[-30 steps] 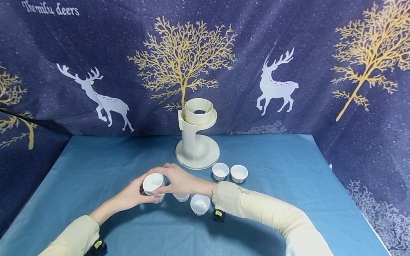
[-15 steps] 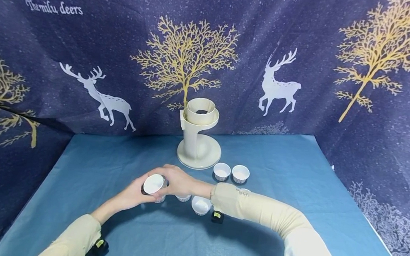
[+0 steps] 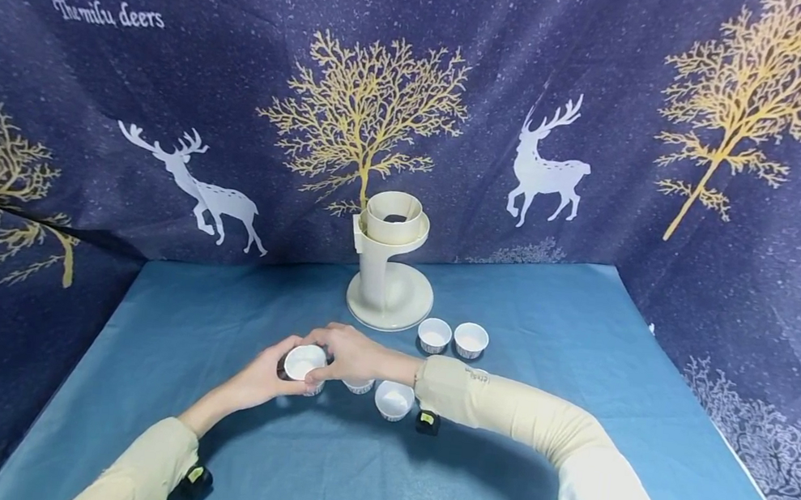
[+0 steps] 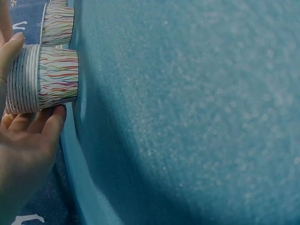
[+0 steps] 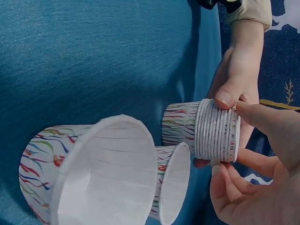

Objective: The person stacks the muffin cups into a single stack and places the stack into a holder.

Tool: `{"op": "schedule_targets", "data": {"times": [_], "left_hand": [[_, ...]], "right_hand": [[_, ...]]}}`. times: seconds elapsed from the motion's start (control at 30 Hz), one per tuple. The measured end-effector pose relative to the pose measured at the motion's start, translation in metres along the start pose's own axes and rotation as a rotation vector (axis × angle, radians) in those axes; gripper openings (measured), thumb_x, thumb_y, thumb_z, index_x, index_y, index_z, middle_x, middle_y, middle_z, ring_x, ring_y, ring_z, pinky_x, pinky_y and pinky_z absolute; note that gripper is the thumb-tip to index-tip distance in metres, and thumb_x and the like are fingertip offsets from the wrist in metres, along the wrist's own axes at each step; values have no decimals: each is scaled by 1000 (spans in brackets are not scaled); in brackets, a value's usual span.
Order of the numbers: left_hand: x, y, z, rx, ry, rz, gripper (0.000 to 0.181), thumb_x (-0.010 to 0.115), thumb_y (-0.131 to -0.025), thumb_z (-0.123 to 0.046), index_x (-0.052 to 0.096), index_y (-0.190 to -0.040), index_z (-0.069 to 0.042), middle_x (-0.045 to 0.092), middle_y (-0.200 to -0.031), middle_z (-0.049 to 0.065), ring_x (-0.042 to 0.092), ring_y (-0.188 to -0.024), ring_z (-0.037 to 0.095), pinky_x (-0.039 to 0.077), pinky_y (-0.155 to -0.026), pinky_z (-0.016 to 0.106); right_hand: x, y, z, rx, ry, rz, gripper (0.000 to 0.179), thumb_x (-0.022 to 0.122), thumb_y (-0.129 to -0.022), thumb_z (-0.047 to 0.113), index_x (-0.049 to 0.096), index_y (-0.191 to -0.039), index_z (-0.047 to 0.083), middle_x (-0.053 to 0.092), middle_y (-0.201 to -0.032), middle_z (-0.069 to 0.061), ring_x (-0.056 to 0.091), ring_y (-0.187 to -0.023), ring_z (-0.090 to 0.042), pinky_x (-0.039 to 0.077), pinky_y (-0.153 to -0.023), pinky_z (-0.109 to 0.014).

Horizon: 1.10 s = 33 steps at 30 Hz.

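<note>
A nested stack of white paper baking cups (image 3: 304, 362) with coloured wavy lines stands at the left end of the front row. My left hand (image 3: 261, 375) grips the stack from the left, thumb and fingers on opposite sides, as the left wrist view shows (image 4: 35, 136). From the right my right hand (image 3: 353, 353) pinches the rims at the top of the same stack, thumb on the near side. In the right wrist view, many rims lie close together along the stack (image 5: 215, 131). The stack's base is right at the blue cloth.
Beside the stack stand a partly hidden cup (image 3: 358, 386) and another cup (image 3: 394, 402). Two cups (image 3: 434, 336) sit farther back; one more shows behind the right sleeve. A cream stand (image 3: 371, 279) with a ring-held funnel rises at the back, before a patterned curtain (image 3: 468, 167).
The top cup's opening was tilted more half a second ago and now faces up, its inside showing more. Both hands stay at the stack; the whole view shifts slightly.
</note>
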State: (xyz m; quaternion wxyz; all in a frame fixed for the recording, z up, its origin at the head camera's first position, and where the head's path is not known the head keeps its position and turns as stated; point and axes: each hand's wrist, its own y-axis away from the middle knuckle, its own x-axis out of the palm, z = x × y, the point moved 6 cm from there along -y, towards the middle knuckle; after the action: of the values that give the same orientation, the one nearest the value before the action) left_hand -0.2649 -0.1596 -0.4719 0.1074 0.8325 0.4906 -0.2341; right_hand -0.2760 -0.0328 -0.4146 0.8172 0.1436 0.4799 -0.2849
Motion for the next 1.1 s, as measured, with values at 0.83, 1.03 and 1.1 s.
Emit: {"op": "schedule_targets", "data": {"times": [0.83, 1.03, 1.1], "left_hand": [[1, -2, 0, -38, -31, -19, 53, 76, -74, -31, 48, -116, -15, 56, -108, 11, 56, -87, 13, 48, -69, 24], [-1, -2, 1, -41, -62, -55, 56, 78, -70, -33, 49, -115, -17, 57, -109, 6, 54, -93, 14, 45, -77, 23], [0, -2, 2, -34, -65, -60, 55, 78, -70, -32, 50, -115, -17, 57, -109, 5, 54, -92, 13, 44, -77, 22]], "right_hand": [[-12, 1, -10, 65, -32, -19, 39, 59, -89, 34, 55, -123, 14, 65, -111, -7, 62, -86, -9, 46, -74, -17], [-24, 4, -16, 36, -84, -117, 18, 52, -93, 22, 65, -104, 13, 66, -92, 1, 54, -75, -6, 43, -68, -17], [-24, 6, -18, 33, -96, -128, 18, 50, -94, 20, 66, -99, 13, 67, -88, 0, 50, -69, -5, 41, -65, -16]]}}
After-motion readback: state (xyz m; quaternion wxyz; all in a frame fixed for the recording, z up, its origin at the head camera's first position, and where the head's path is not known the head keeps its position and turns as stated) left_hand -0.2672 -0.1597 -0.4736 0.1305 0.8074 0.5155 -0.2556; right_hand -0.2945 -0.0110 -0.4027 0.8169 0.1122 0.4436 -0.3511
